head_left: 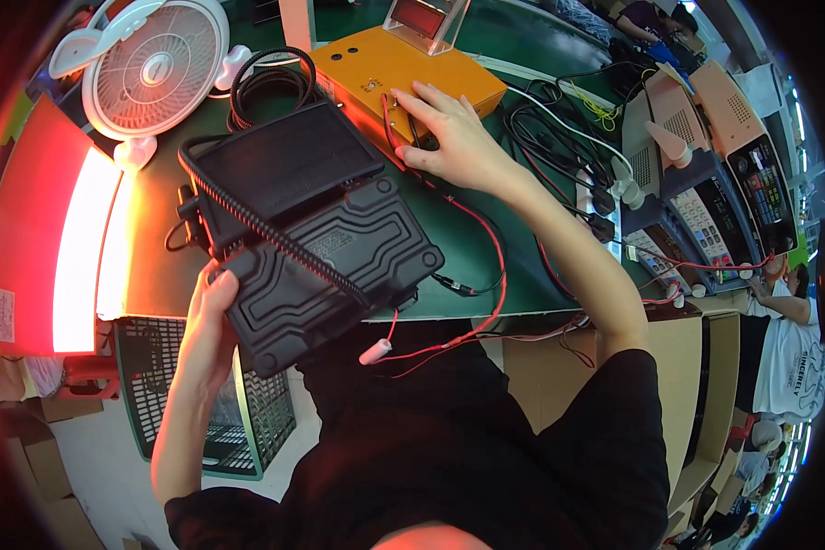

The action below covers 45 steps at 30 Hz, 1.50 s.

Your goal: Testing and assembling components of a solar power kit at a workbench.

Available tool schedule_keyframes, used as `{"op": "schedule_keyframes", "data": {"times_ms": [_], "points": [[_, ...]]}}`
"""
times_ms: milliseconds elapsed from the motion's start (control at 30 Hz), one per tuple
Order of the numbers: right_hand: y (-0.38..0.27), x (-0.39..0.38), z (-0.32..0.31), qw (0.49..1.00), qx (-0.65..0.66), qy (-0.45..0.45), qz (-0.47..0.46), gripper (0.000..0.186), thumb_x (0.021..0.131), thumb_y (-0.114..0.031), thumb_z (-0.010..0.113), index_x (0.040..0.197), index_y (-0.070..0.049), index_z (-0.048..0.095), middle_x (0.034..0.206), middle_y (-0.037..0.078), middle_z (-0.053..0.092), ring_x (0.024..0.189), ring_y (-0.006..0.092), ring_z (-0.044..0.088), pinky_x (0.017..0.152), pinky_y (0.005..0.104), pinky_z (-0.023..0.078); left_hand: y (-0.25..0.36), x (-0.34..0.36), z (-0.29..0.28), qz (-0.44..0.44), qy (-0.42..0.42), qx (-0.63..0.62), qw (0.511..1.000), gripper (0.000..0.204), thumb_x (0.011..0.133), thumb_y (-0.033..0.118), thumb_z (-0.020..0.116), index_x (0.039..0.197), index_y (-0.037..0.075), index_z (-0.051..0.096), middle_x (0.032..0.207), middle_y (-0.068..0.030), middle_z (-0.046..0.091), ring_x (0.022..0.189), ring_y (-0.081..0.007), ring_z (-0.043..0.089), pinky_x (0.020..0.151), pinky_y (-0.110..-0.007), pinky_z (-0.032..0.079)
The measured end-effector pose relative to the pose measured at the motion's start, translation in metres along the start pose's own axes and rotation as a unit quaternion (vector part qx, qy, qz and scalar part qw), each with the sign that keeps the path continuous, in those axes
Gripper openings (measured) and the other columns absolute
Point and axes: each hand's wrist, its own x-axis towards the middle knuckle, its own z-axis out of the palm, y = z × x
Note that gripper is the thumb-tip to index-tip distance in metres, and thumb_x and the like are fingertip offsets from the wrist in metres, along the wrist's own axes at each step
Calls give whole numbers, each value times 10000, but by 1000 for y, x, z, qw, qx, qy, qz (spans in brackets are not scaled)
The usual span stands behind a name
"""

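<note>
My left hand [213, 298] is closed round the lower left corner of a black plastic case [390, 234] with moulded grooves, held tilted at the bench's front edge. A flat black panel [302, 151] sits against its far side, and a ribbed black cable [247, 215] loops across both. Fingers spread, my right hand [463, 137] rests over the front edge of a yellow-orange metal box [367, 64]. Beside its fingertips, red and black leads meet the box's front. A red wire [500, 266] runs down from there past the case, near a small white cylindrical piece [374, 352] on a red wire.
A white fan [156, 69] and a bright red-lit lamp panel [82, 247] stand at the left. Bench instruments [706, 220], a power strip [605, 197] and tangled cables [541, 137] fill the right. Below are a green basket [247, 458] and cardboard boxes [646, 385]. Other people [788, 312] are farther right.
</note>
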Motion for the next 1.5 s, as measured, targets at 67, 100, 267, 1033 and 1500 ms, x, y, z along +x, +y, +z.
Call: {"op": "schedule_keyframes", "data": {"times_ms": [67,100,267,1033,1500], "points": [[6,3,-1,999,0,-2,-34,678,747,-385,614,1330,-135,373,1367,232,295,1273,361,281,1050,480,175,4,0,6,22,12,-17,1000,494,823,302,542,1210,22,417,1123,-114,539,1028,-201,546,905,-337,435],[6,4,-5,999,-2,-14,-35,676,752,-381,618,1334,-145,367,1360,241,302,1253,371,305,1036,454,221,3,1,3,22,8,-45,999,487,815,298,539,1197,15,430,1101,-121,551,997,-209,562,891,-340,447],[6,1,-10,999,-9,-13,-41,714,769,-393,621,1334,-66,330,1344,221,336,1256,352,309,1025,398,265,-8,-24,-32,87,36,-125,988,582,780,352,544,1195,-37,423,1135,-169,537,997,-258,568,885,-380,467],[-14,-12,-22,998,5,-12,-56,758,782,-452,592,1296,35,319,1278,270,371,1186,395,373,988,403,323,26,6,-172,312,278,-189,888,465,808,347,581,1160,54,497,1132,-89,568,986,-228,575,858,-356,485],[-2,-16,2,1000,-9,20,-5,708,793,-515,531,1263,-4,391,1282,261,374,1238,382,321,999,530,253,41,55,-226,281,353,-56,891,487,802,350,559,1197,73,492,1190,-125,527,1035,-294,544,821,-450,485]]}}
